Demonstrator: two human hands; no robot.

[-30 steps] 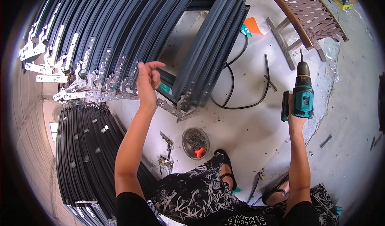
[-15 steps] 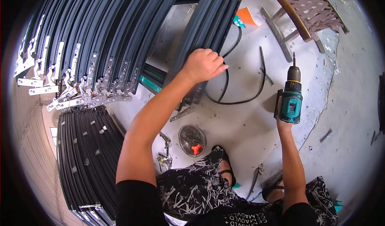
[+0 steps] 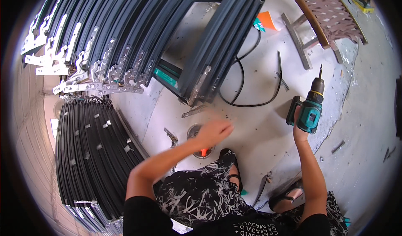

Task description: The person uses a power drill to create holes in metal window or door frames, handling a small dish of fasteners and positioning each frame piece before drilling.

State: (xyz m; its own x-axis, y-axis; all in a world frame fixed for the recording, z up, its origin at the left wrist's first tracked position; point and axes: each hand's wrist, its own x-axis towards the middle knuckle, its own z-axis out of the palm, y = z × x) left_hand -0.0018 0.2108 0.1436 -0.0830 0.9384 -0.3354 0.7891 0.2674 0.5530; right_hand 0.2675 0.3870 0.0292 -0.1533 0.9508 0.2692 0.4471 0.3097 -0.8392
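My right hand (image 3: 300,131) grips a teal and black cordless drill (image 3: 311,114) by its handle, and the bit points away from me. My left hand (image 3: 214,133), blurred by motion, is above the floor with its fingers curled together; whatever is in them, if anything, is hidden. It partly covers a round metal bowl (image 3: 194,130), where an orange-handled tool (image 3: 204,152) shows at the near rim. Beyond it stand dark grey metal frame profiles (image 3: 226,39), with a silver metal hinge strip (image 3: 200,85) lying along their near end.
Many dark frames with silver hinges (image 3: 100,86) fill the far left, and more black profiles (image 3: 98,156) are stacked at near left. A black cable (image 3: 251,106) loops on the floor. A woven chair (image 3: 320,16) lies at far right. Loose hinge pieces (image 3: 171,137) lie beside the bowl.
My left hand has left the frame profiles and come back toward me, over the bowl. A silver hinge strip now shows on the profiles' end. The drill has shifted slightly right and tilted.
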